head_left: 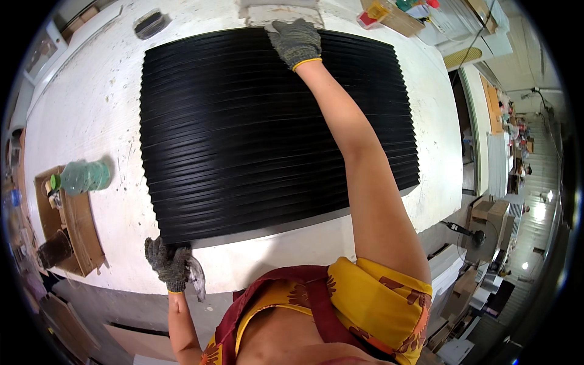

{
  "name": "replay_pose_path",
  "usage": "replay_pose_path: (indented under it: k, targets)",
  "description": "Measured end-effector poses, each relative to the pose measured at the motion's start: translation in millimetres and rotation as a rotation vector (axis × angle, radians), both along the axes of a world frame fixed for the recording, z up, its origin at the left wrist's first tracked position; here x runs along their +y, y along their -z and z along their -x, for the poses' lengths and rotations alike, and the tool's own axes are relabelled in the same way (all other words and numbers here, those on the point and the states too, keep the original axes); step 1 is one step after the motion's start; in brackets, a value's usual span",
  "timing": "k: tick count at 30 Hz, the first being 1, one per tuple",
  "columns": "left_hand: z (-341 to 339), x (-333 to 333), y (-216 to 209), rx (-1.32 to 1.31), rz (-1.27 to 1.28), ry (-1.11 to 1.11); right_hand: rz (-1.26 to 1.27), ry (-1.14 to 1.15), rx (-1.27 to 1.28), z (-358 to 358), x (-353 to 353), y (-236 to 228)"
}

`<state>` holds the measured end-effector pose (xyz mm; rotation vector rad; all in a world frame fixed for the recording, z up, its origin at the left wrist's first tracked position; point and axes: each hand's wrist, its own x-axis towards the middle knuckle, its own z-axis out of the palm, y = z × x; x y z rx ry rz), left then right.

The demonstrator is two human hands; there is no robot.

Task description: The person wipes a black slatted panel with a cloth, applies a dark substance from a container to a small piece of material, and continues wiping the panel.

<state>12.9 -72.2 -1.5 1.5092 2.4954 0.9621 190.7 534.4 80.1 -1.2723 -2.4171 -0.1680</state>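
Note:
A wide black ribbed panel (255,134) lies on the white table, its long ribs running from side to side. My right hand (296,44), in a dark grey knit glove with a yellow cuff, reaches across to the panel's far edge. Its fingers lie over that edge, somewhat apart, and their tips are partly hidden. By the near left corner is my left hand (166,266), gloved alike, with bent fingers closed on a greyish rag (196,277) that hangs beside it. Whether the left fingers also touch the panel I cannot tell.
On the white table (97,121), a cardboard box (82,237) with a green-capped plastic bottle (86,177) stands at left. A small clear tub (151,25) sits far left. Another cardboard box (395,19) with containers is far right. A fan (477,236) stands beyond the table's right side.

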Motion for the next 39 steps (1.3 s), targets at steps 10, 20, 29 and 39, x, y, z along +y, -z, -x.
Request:
replay_pose_path:
  k: [10, 20, 29, 39]
  targets:
    - [29.0, -43.2, 42.1, -0.022, -0.063, 0.003, -0.031, 0.305, -0.139, -181.4, 77.2, -9.3]
    - [36.5, -54.5, 51.3, -0.05, -0.093, 0.021, 0.238, 0.834, -0.243, -347.7, 184.0, 5.0]
    - [15.2, -22.7, 11.8, 0.122, 0.044, 0.069, -0.023, -0.77, -0.009, -94.2, -87.0, -43.6]
    - [0.3, 6.9, -5.4, 0.09, -0.004, 0.021, 0.238, -1.038, -0.077, 66.0, -198.4, -44.8]
